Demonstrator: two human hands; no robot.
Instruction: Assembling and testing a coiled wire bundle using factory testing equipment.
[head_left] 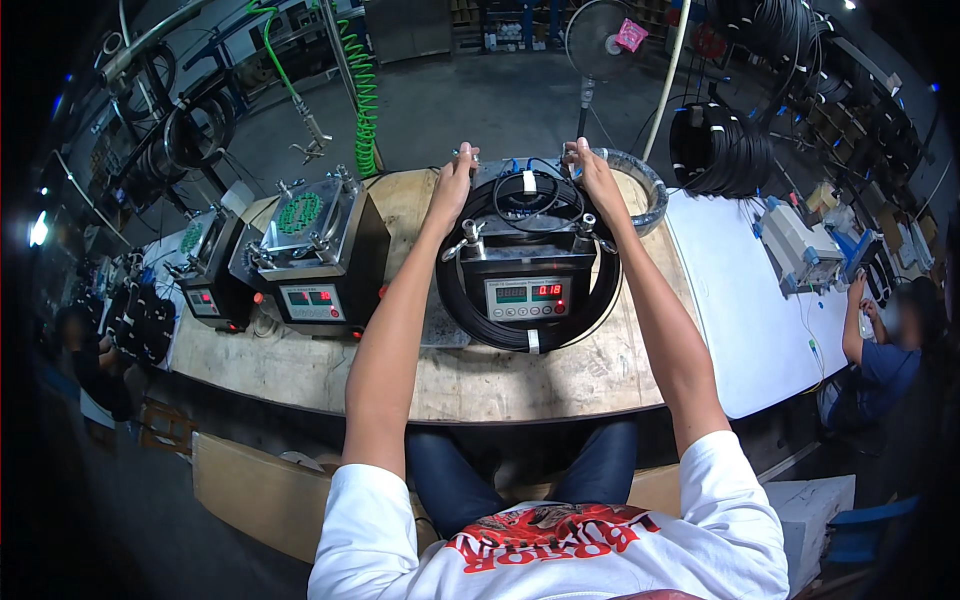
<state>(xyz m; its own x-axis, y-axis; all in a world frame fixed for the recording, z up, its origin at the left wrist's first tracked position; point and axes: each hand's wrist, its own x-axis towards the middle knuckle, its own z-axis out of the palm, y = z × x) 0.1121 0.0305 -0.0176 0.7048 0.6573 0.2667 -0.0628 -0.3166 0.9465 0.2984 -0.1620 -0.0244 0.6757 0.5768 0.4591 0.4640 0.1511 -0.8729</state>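
Observation:
Both arms reach forward over a black bench machine (525, 272) with a small panel of red-lit digits. At its far left corner my left hand (455, 185) is closed, thumb up, around a metal clamp lever (474, 156). My right hand (598, 182) closes in the same way on the matching lever (571, 152) at the far right corner. Two nearer clamps (472, 238) stand untouched. A coil of black cable (530, 338) loops round the machine's front, and thinner black leads with blue ends lie on top between my hands.
Two similar machines (322, 255) with green discs on top stand to the left on the wooden bench (470, 385). A green coiled air hose (365, 100) hangs behind. On the right, a white table (725, 300) holds a grey device (800, 245), and a co-worker (885, 345) sits there.

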